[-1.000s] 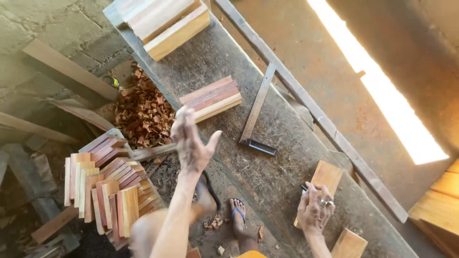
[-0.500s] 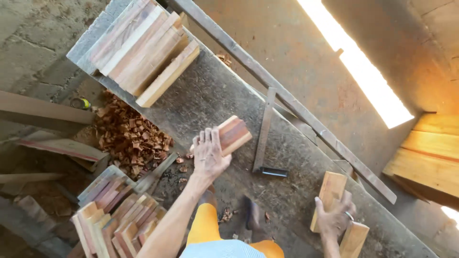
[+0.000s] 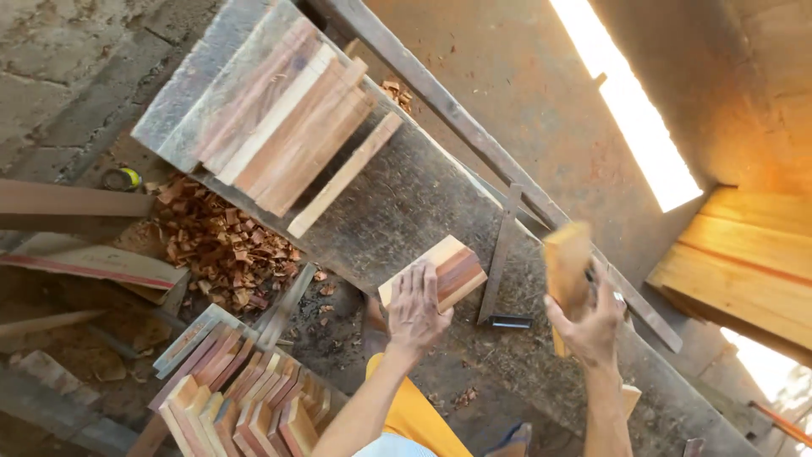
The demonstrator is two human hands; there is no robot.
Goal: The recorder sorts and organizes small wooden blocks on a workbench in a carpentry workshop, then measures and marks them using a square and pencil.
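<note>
My left hand (image 3: 416, 310) lies flat on a small stack of short wood blocks (image 3: 448, 269) near the front edge of the grey workbench (image 3: 406, 190). My right hand (image 3: 589, 319) grips one wood block (image 3: 567, 266) and holds it upright above the bench, blurred by motion. Between the two hands a metal try square (image 3: 501, 262) rests on the bench. A row of longer wood boards (image 3: 288, 123) lies at the bench's far left end.
A pile of reddish wood chips (image 3: 222, 244) covers the ground left of the bench. Several short blocks stand stacked in a crate (image 3: 241, 398) below it. Planks (image 3: 80, 203) lean at the far left. Light-coloured boards (image 3: 748, 262) sit at the right, behind a long rail (image 3: 474, 140).
My left hand came down from the air onto the small stack of blocks. My right hand lifted one block off the bench and swung it up and leftward. The view shifted.
</note>
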